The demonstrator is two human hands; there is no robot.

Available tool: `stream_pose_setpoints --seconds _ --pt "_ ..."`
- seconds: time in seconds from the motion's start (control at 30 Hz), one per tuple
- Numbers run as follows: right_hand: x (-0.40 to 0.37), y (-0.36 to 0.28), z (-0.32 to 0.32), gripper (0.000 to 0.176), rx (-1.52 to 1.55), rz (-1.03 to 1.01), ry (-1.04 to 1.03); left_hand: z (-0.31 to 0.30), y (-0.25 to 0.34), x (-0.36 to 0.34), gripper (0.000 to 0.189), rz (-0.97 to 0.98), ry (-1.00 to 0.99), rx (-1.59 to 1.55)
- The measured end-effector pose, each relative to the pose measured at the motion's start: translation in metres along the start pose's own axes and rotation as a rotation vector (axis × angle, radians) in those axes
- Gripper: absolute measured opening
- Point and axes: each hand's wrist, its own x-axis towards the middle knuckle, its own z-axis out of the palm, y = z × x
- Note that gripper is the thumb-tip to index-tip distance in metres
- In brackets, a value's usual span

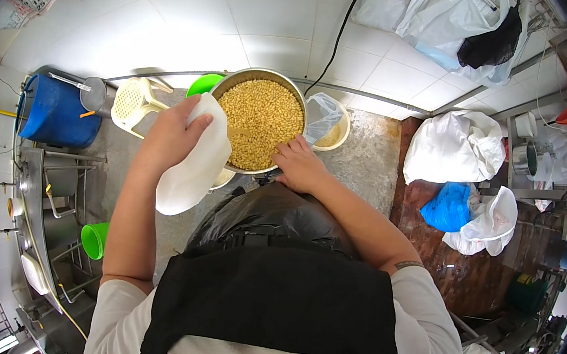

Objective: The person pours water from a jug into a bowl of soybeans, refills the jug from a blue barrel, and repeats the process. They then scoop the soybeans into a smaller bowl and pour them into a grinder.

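A large round metal pot (pixel 262 121) full of yellowish beans or grains stands in front of my body. My left hand (pixel 181 133) is wrapped round the upper edge of a white translucent plastic scoop or cut container (pixel 194 166), tilted at the pot's left side with its edge against the grains. At the pot's lower right rim lies my right hand (pixel 296 163), its fingers spread over the edge and touching the grains; it holds nothing. A black plastic sheet (pixel 272 214) covers my lap below the pot.
A cream plastic stool (pixel 135 106), a blue barrel (pixel 65 111) and a green bucket (pixel 94 239) stand left. Beyond the pot is a lined bucket (pixel 335 130). White sacks (pixel 455 148) and a blue bag (pixel 448 206) lie right. Tiled wall runs ahead.
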Motion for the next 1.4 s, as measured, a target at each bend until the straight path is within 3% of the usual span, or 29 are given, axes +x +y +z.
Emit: stream_pose_setpoints --seconds 1.4 --pt "0.0 0.002 0.0063 0.056 -0.002 -0.024 0.056 -0.0038 0.0061 0.0007 0.061 -0.003 -0.021 0.019"
